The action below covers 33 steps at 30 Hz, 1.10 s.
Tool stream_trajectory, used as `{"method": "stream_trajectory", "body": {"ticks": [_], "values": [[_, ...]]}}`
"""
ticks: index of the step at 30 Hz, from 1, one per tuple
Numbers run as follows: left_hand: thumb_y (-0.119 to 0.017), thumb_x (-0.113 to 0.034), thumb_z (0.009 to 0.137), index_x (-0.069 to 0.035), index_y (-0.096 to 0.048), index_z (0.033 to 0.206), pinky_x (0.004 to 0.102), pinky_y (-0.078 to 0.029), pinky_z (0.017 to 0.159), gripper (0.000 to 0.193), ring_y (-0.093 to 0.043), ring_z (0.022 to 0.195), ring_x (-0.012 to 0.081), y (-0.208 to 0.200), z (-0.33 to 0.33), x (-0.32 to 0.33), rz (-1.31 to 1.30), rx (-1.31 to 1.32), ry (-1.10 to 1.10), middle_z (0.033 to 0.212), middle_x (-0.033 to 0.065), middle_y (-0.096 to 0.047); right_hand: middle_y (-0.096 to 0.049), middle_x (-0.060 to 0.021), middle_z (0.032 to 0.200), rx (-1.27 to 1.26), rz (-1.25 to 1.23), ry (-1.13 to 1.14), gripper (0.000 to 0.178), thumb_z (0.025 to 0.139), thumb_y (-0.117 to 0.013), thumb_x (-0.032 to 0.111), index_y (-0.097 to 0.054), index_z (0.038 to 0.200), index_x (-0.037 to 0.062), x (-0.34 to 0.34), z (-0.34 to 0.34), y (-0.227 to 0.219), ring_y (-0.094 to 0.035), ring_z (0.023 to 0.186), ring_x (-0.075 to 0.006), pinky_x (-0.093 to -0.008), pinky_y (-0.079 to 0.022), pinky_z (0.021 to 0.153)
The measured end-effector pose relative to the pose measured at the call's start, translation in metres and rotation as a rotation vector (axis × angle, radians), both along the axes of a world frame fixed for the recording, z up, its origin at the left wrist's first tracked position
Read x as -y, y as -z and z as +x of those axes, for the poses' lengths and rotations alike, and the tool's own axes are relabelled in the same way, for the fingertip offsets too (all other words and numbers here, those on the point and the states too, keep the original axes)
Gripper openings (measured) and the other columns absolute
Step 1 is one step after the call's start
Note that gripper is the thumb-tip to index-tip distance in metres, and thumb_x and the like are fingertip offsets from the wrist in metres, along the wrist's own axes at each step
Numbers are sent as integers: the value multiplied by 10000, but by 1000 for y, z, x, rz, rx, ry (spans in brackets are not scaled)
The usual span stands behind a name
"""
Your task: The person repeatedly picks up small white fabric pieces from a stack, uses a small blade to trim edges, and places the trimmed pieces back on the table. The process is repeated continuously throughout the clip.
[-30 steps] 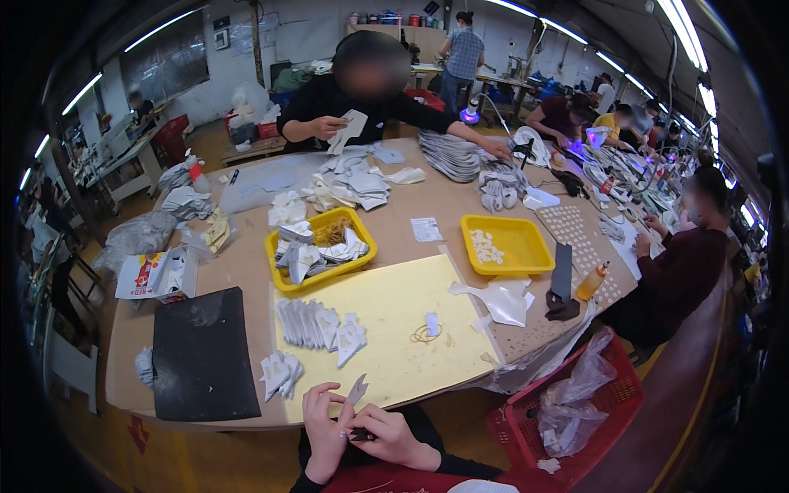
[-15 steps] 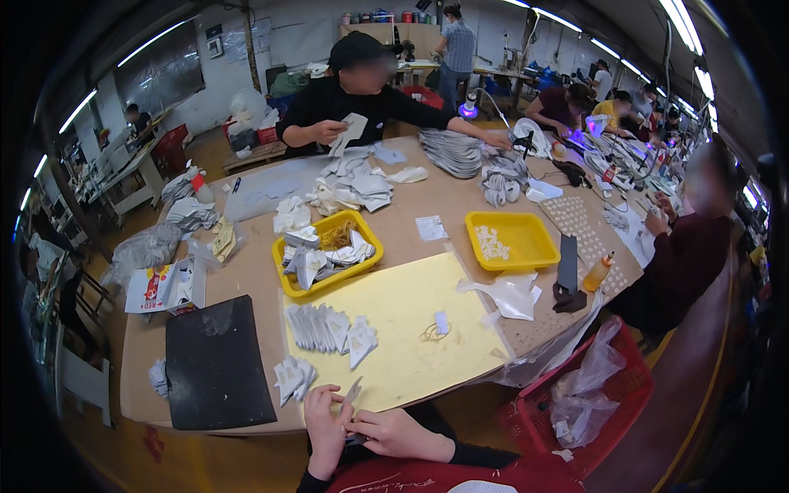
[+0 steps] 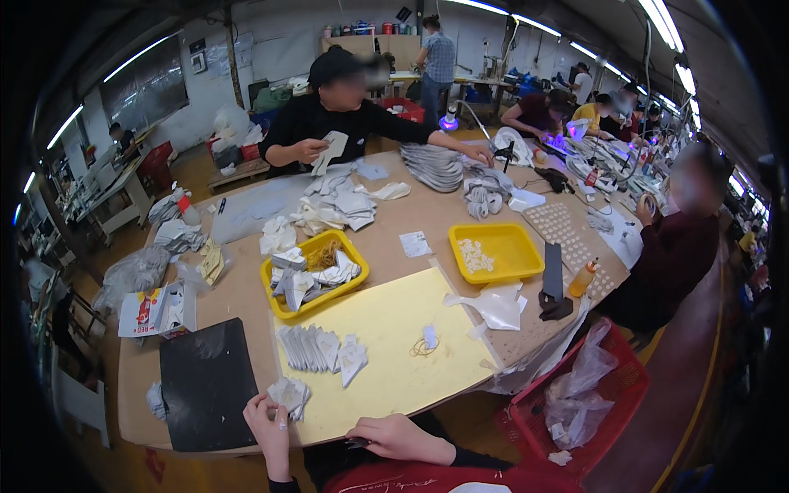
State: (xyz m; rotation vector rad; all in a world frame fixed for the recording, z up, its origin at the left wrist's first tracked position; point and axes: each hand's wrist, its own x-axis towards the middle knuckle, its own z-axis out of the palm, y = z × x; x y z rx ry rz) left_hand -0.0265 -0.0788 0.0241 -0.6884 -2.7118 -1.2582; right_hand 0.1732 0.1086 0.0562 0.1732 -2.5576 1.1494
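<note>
My left hand is at the front edge of the table, its fingers apart against the near side of a small pile of light grey cut pieces. A little to the right, above my lap, my right hand is closed on a small dark thing; its kind I cannot make out. Behind the small pile, a fanned row of similar grey-white pieces lies on a yellow sheet, with a few more pieces at its right end.
A black board lies left of my hand. Two yellow trays stand behind the sheet: one with pieces and rubber bands, another with small white bits. A red basket with plastic bags stands at right. A co-worker sits across.
My left hand has moved left, away from my right hand, to the small pile. The upright piece it held is no longer seen between my hands. My right hand stays low, closed.
</note>
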Motion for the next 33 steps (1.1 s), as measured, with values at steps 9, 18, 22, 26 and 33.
{"method": "stream_trajectory", "body": {"ticks": [9,18,22,26,33], "values": [[-682,24,745,-8,-592,1064,389,-404,972,333,-538,1095,305,-20,2,-28,271,-51,-57,1129,139,-588,-669,-42,938,22,14,192,249,834,-693,92,-663,1081,95,-39,29,1,-679,755,-246,-327,-552,640],[-700,-86,861,-30,-623,959,355,-456,865,136,-587,941,228,-139,57,-71,1208,-27,1085,979,79,-623,-677,-80,936,50,-41,283,274,816,-647,34,-670,1084,86,-60,26,21,-684,787,-265,-342,-550,674],[-703,-163,924,-42,-658,986,378,-462,861,143,-607,938,248,-197,60,-56,1174,113,2077,934,90,-647,-693,-96,947,154,-185,365,264,839,-650,56,-688,1099,76,-64,13,49,-679,790,-255,-346,-536,695],[-700,-170,926,-40,-658,992,383,-461,865,152,-605,944,253,-196,61,-69,1093,297,2174,942,94,-646,-709,-112,937,208,-293,472,218,891,-667,136,-704,1093,62,-66,17,63,-651,738,-244,-334,-520,695],[-696,-182,928,-37,-658,1002,391,-460,870,168,-602,954,261,-183,57,-64,994,477,1874,958,102,-645,-723,-107,907,236,-280,459,226,898,-681,162,-713,1085,39,-65,2,57,-644,698,-199,-311,-516,674]]}}
